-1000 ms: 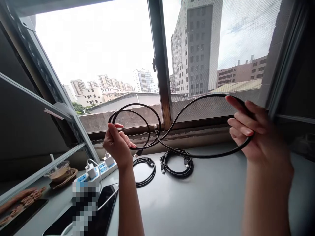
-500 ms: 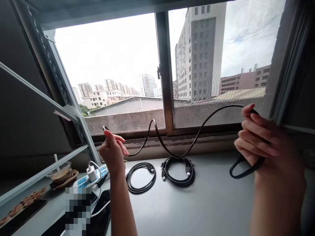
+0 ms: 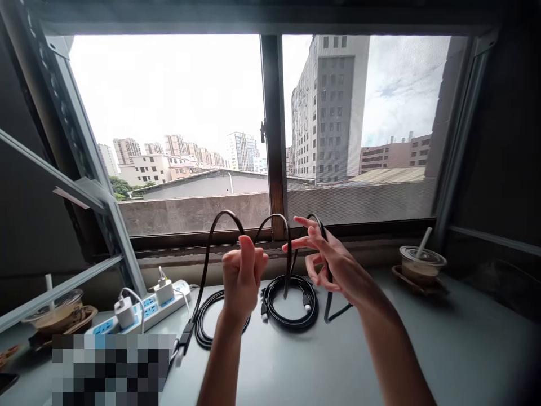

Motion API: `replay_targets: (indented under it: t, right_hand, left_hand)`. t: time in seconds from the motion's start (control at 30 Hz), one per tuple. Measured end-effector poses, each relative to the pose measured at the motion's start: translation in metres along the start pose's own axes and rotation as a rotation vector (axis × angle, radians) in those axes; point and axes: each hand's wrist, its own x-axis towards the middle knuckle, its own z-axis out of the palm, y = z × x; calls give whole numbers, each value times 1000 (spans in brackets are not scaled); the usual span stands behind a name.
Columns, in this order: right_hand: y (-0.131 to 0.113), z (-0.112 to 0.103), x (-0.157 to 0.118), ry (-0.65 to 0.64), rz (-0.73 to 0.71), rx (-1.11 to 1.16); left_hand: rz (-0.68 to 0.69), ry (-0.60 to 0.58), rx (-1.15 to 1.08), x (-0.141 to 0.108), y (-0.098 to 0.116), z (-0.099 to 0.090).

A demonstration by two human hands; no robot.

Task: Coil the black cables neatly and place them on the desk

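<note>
My left hand (image 3: 242, 273) clamps the black cable (image 3: 227, 212); my right hand (image 3: 333, 259) hooks it loosely — the hanging plug (image 3: 185, 335) could snag the left coil (image 3: 205, 338).

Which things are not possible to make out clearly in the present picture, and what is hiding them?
All in the head view:
- Stretch of raised cable inside left hand: hidden by its closed fingers.
- Cable beyond right wrist: hidden by right hand and forearm.
- Part of left coil: behind left hand and forearm.
- Lower-left items: masked by pixelation.
- Dark item at lower left: cut off by picture edge.
</note>
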Motion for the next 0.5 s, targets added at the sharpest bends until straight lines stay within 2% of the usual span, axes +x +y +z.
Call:
replay_targets:
  t: [0.13, 0.3, 0.4, 0.5]
  right_hand:
    - [-1, 2, 1, 9, -7, 18]
    - [-7, 1, -2, 124, -66, 47]
    - [-5, 6, -3, 200, -96, -25]
    - [-1, 8, -2, 257, -150, -114]
  left_hand:
    - [-18, -300, 112, -10, -2, 9]
    - [-86, -573, 293, -13, -1, 12]
    - [-123, -644, 424, -11, 3, 9]
    - [-121, -611, 470, -8, 8, 4]
